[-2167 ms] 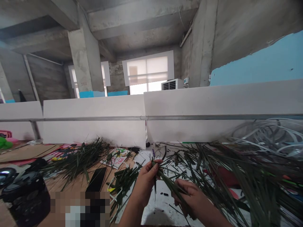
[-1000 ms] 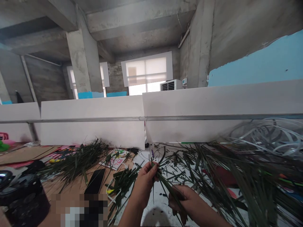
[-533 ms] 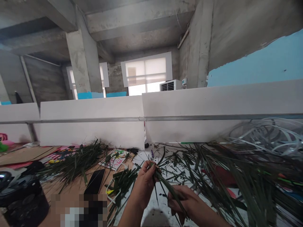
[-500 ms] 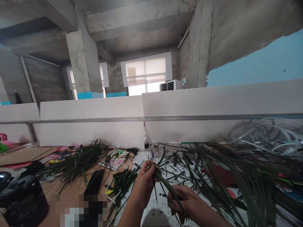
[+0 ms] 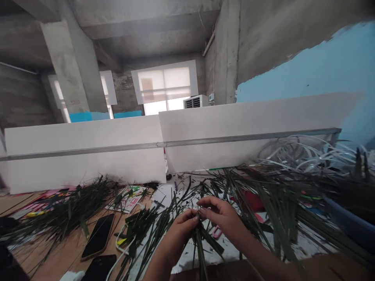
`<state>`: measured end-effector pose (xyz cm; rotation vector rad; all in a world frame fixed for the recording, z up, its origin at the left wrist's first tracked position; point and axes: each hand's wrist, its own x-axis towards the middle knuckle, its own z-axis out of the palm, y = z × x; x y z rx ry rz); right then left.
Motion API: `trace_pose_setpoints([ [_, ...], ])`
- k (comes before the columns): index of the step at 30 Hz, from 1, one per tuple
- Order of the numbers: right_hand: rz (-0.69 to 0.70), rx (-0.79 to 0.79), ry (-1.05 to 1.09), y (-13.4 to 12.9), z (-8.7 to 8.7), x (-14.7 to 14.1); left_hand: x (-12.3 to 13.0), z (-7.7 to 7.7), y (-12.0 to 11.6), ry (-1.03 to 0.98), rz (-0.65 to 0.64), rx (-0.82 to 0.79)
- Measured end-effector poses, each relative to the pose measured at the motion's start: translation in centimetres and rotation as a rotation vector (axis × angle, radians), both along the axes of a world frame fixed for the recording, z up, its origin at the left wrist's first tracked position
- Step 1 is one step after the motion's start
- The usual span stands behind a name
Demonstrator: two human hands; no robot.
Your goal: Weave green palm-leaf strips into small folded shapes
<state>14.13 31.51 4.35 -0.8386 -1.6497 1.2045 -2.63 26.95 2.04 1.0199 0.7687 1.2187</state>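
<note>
Together, the left hand (image 5: 182,227) and the right hand (image 5: 220,214) meet over the tabletop (image 5: 67,249), fingertips almost touching. The left fingers are pinched, thumb to forefinger, on the upper end of some green strips (image 5: 200,245), which hang from there and fan out below the fingers. The right fingers are curved, thumb and tips close together at the same end; whether they grip anything is too small to tell.

Just below the fingers and to their right, beside the strips, is a pink loop (image 5: 214,235). Beyond the fingers, a little to the left, lies a purple pen (image 5: 176,186). Left of the fingers come cut leaves (image 5: 142,223), a white cable (image 5: 116,239), then a phone (image 5: 99,238), screen up, with a second phone (image 5: 101,267) just on its near side. Farther left and beyond, a heap (image 5: 79,203) of thin leaves spreads beside a printed card (image 5: 130,203). Right of the fingers lie long leaves (image 5: 283,218), with a red piece (image 5: 252,201) among them. Well to the right are a blue tub (image 5: 350,218) and, past it, tangled white straps (image 5: 310,154).
</note>
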Motion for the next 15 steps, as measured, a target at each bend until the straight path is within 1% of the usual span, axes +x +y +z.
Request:
trace_pose_setpoints([
  [3, -0.014, 0.066, 0.018, 0.1, 0.1, -0.1, 0.5, 0.0, -0.1, 0.025, -0.022, 0.000],
  [6, -0.011, 0.084, 0.034, 0.4, -0.2, -0.1, 0.5, 0.0, 0.1, 0.025, -0.001, -0.021],
  [9, -0.023, 0.070, 0.009, 0.5, -0.5, 0.0, 0.2, -0.2, 0.5, 0.021, 0.096, -0.035],
  [12, -0.018, 0.017, 0.015, 0.9, -0.7, 0.1, -0.6, -0.5, 1.2, 0.003, 0.210, -0.055],
  [15, -0.069, 0.026, 0.049, 1.6, -0.8, 0.7, -1.8, -0.6, 1.7, -0.025, 0.307, -0.081],
])
